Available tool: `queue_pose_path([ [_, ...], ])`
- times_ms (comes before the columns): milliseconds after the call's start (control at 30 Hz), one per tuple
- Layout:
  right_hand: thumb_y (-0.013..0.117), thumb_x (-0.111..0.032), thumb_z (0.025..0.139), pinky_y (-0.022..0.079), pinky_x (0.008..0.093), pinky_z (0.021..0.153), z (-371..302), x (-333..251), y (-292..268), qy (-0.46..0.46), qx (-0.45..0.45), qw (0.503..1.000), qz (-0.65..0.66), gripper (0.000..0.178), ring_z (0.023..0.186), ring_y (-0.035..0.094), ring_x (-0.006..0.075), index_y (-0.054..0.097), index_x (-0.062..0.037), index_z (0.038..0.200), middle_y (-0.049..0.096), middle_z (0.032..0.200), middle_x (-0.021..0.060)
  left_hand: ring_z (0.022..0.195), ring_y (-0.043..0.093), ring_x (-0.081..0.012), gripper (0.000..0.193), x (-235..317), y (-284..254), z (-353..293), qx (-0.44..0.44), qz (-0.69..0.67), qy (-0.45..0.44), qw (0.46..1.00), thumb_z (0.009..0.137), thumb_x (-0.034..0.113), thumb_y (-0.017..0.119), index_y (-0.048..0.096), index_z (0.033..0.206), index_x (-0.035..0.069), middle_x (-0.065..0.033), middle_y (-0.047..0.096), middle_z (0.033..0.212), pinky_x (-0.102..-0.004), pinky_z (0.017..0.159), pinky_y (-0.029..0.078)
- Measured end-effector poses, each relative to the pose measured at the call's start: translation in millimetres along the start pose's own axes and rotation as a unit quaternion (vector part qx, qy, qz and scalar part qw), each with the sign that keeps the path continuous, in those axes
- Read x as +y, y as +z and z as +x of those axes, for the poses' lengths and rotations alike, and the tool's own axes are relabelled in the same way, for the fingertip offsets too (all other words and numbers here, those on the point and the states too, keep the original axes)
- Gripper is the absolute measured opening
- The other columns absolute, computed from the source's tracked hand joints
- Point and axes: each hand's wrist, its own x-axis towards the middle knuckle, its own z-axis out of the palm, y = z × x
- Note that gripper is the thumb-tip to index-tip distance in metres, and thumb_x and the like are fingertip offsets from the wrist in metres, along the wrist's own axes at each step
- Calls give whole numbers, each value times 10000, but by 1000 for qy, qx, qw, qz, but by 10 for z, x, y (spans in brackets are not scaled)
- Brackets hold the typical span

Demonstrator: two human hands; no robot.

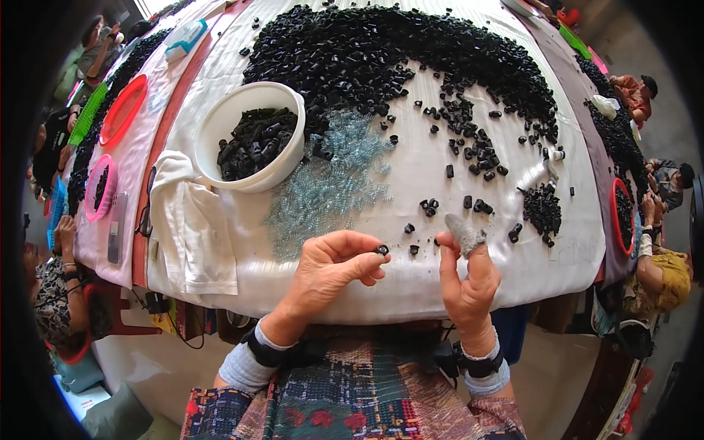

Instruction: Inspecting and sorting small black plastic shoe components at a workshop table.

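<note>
My left hand (334,265) pinches a small black plastic part (382,250) between thumb and fingertips, just above the cloth. To its right, my right hand (471,282) is raised with thumb and forefinger close together. A grey fabric finger cover (466,235) sits on that forefinger. A dark speck shows by the right thumb tip, too small to name. Clear coiled springs (330,194) lie in a heap beyond my left hand. Loose black parts (478,206) are scattered past my right hand.
A white bowl (290,172) of black parts stands at the left, beside a white cloth (192,235). A large pile of black parts (352,51) covers the far side. A smaller heap (543,209) lies right. People sit at neighbouring tables with a red basket (123,110).
</note>
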Motion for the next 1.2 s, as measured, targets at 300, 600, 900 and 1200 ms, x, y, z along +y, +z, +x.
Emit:
queue_pose_path([
  [300, 609, 124, 662, 455, 394, 588, -59, 80, 102, -54, -73, 989, -117, 193, 683, 525, 330, 566, 48, 835, 524, 745, 165, 736, 647, -139, 202, -31, -14, 19, -2, -3, -17, 1000, 843, 87, 654, 606, 992, -42, -106, 673, 882, -247, 636, 538],
  [600, 568, 71, 678, 466, 386, 591, -54, 76, 237, -70, -104, 973, -192, 164, 690, 528, 321, 556, 36, 838, 533, 749, 162, 739, 649, -142, 191, -48, -34, 19, -11, -18, -12, 1000, 838, 69, 654, 605, 993, -33, -114, 674, 892, -246, 652, 544],
  [900, 609, 104, 663, 485, 367, 593, -130, 39, 233, -110, -55, 974, -187, 207, 691, 561, 307, 559, 40, 854, 573, 792, 159, 705, 636, -135, 158, -18, 11, 1, -7, -4, -13, 1000, 838, 62, 647, 615, 967, -24, -118, 673, 885, -260, 646, 537],
  [1200, 667, 88, 736, 520, 284, 658, -44, -200, 278, 6, 4, 995, 97, 300, 726, 646, 173, 596, 25, 1021, 663, 854, 100, 748, 647, -132, 223, -48, 41, -24, -18, 1, -10, 1000, 834, 85, 665, 598, 1004, -42, -87, 663, 860, -241, 631, 528],
])
